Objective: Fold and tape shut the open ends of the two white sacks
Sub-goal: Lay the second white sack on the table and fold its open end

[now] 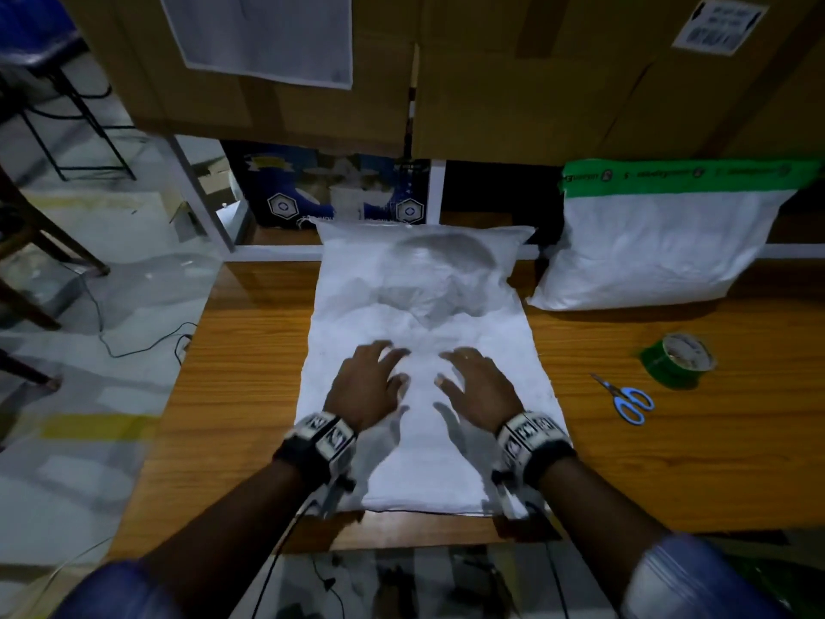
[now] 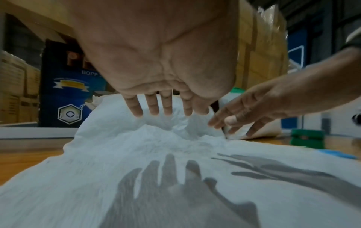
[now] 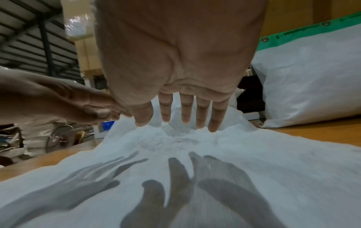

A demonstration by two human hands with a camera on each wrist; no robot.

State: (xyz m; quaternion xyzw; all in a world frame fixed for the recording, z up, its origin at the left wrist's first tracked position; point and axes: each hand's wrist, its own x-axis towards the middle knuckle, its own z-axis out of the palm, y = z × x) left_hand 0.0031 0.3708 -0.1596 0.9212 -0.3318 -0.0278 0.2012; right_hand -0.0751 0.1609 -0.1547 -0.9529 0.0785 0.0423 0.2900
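Note:
A white sack (image 1: 419,306) lies flat along the wooden table (image 1: 669,462), bulging at its far end, its near end flat at the table's front. My left hand (image 1: 370,382) and right hand (image 1: 480,382) hover side by side just above its flat middle, fingers spread and straight, casting shadows on the sack (image 2: 175,177) (image 3: 175,169). Both palms (image 2: 156,54) (image 3: 185,54) hold nothing. A second white sack (image 1: 656,247) stands at the back right, its top sealed with green tape (image 1: 683,176).
A green tape roll (image 1: 678,359) and blue-handled scissors (image 1: 629,402) lie on the table right of the flat sack. Cardboard boxes (image 1: 535,82) stack behind the table, with a blue box (image 1: 330,189) below them. Floor with cables (image 1: 111,341) lies to the left.

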